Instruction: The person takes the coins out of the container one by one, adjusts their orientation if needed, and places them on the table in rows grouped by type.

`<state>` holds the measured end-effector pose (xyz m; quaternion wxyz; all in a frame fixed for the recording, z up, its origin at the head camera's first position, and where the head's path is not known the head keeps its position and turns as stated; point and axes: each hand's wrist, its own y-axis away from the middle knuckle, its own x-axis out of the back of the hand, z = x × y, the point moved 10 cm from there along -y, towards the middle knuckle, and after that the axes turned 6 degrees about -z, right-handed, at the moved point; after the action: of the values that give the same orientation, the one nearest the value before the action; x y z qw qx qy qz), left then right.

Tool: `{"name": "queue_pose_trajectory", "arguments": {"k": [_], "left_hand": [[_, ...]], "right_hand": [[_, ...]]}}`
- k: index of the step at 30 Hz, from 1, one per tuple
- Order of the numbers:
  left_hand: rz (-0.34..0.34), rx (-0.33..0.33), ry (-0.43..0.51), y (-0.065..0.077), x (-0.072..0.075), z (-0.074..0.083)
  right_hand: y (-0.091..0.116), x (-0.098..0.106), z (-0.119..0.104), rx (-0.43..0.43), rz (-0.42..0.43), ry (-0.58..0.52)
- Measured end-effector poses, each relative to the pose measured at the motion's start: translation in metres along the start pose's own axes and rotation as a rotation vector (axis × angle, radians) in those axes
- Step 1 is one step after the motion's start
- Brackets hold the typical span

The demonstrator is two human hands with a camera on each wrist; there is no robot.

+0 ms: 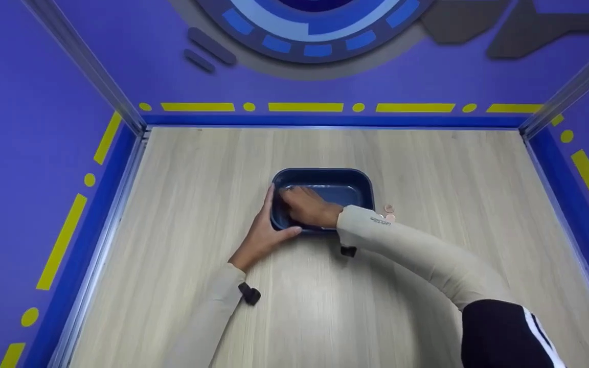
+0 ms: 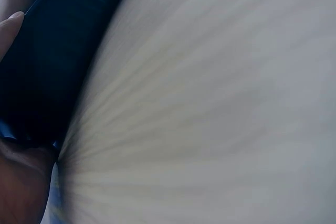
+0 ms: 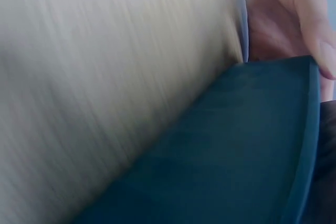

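Observation:
A dark blue rectangular dish with rounded corners stands on the wooden table. My left hand grips its near left corner, thumb along the near side and fingers against the left wall. In the right wrist view, the thumb of the left hand lies over the rim of the dish. My right hand reaches inside the dish, towards its left end. Its fingertips are blurred and partly hidden, so whether they hold anything cannot be told. The left wrist view shows the outer wall of the dish close up.
Several small copper-coloured coins lie on the table just right of the dish, partly behind the right sleeve. Blue panels with yellow marks wall the table at the back and both sides.

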<state>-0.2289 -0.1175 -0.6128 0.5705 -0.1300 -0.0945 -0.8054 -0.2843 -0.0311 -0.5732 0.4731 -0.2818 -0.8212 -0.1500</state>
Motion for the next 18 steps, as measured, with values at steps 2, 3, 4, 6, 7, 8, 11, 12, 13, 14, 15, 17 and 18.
{"name": "queue_pose_trajectory", "arguments": {"k": [2, 3, 4, 6, 7, 8, 11, 12, 13, 14, 15, 17, 18], "left_hand": [[-0.003, -0.005, 0.003, -0.001, -0.001, 0.001], [-0.002, -0.003, 0.003, -0.001, -0.001, 0.0], [-0.001, -0.002, 0.002, -0.001, -0.001, 0.001], [0.004, -0.001, 0.006, -0.001, 0.0, 0.001], [0.007, 0.001, 0.007, -0.001, 0.0, 0.001], [0.011, 0.003, 0.008, -0.001, 0.0, 0.001], [0.018, 0.01, 0.016, 0.0, 0.0, 0.0], [0.02, 0.012, 0.019, 0.0, -0.001, 0.0], [0.02, 0.015, 0.019, 0.0, -0.001, 0.0], [0.021, 0.016, 0.023, 0.0, -0.001, 0.0], [0.022, 0.017, 0.027, 0.0, -0.001, 0.0], [0.024, 0.018, 0.038, 0.001, -0.001, -0.001], [0.026, 0.019, 0.044, 0.001, -0.001, -0.001]], "right_hand": [[0.005, 0.005, -0.003, 0.005, -0.006, -0.042], [0.008, 0.007, -0.003, -0.006, -0.022, -0.077], [0.01, 0.01, -0.004, -0.025, -0.038, -0.092], [0.011, 0.005, 0.008, -0.049, -0.049, -0.117], [0.013, 0.007, 0.01, -0.066, -0.057, -0.126], [0.015, 0.009, 0.013, -0.087, -0.065, -0.132], [0.022, 0.02, 0.014, -0.093, -0.046, -0.172], [0.025, 0.024, 0.015, -0.086, -0.033, -0.185], [0.03, 0.036, 0.005, -0.098, -0.03, -0.201], [0.032, 0.035, 0.012, -0.08, -0.007, -0.21], [0.035, 0.04, 0.012, -0.073, 0.011, -0.213], [0.04, 0.048, 0.011, -0.075, 0.034, -0.21], [0.043, 0.051, 0.012, -0.079, 0.038, -0.21]]}}
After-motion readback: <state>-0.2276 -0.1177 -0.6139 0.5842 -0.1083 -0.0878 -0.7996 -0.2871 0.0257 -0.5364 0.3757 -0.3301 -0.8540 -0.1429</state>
